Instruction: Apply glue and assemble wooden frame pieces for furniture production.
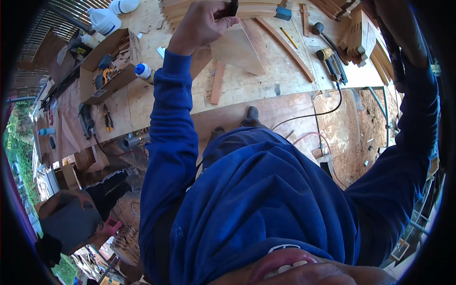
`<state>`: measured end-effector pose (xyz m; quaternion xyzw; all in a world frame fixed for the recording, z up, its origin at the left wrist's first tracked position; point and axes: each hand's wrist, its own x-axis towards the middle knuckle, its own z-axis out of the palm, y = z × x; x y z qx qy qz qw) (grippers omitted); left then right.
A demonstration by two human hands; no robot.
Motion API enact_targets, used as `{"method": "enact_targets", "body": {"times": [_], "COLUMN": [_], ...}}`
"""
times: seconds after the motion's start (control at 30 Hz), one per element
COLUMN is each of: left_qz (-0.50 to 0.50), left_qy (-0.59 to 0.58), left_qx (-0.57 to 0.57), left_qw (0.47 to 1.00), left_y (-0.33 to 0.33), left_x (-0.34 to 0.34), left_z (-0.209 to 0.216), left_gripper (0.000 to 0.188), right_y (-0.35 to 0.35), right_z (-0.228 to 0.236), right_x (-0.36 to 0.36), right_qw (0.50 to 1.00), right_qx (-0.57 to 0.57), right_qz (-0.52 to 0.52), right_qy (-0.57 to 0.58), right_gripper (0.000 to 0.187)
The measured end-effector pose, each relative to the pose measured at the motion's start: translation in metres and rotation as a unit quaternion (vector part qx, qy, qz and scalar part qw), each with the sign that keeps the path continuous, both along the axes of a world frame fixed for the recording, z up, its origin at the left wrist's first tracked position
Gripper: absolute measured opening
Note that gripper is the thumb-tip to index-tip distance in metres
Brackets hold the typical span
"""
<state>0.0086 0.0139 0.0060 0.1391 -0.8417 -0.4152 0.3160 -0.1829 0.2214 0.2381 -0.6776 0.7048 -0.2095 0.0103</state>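
My left hand (204,23) is raised over the far side of the workbench, its fingers curled closed. A short dark end (232,8) sticks out beside the thumb; its kind cannot be made out. Beneath that hand lie a pale triangular board (237,50) and a narrow wooden strip (217,83). At the upper right edge is my right hand (399,23), partly cut off, with its fingers hidden. Next to its wrist runs a dark long shape (390,45), too dim to name. Stacked wooden pieces (361,35) are close by.
On the workbench (166,102) are a nail gun (327,59) with a hose, a mallet (317,28), a pencil (289,38), a glue bottle (144,71), pliers (108,118) and a cardboard box (114,71) of offcuts. Another person (71,218) is at the lower left.
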Motion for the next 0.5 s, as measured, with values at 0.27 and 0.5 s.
{"method": "enact_targets", "body": {"times": [0.27, 0.5], "left_qz": [0.016, 0.002], "left_qy": [-0.027, -0.029], "left_qx": [0.014, -0.044], "left_qw": [0.999, 0.999], "left_y": [0.002, 0.002], "left_x": [-0.001, 0.007], "left_z": [-0.004, 0.001], "left_gripper": [0.019, 0.018], "right_y": [-0.007, -0.023], "right_z": [-0.002, -0.031], "right_x": [-0.007, -0.034], "right_qw": [0.993, 0.975], "right_qx": [-0.012, 0.006], "right_qz": [0.119, 0.217], "right_qy": [0.021, 0.040], "right_gripper": [0.048, 0.046]}}
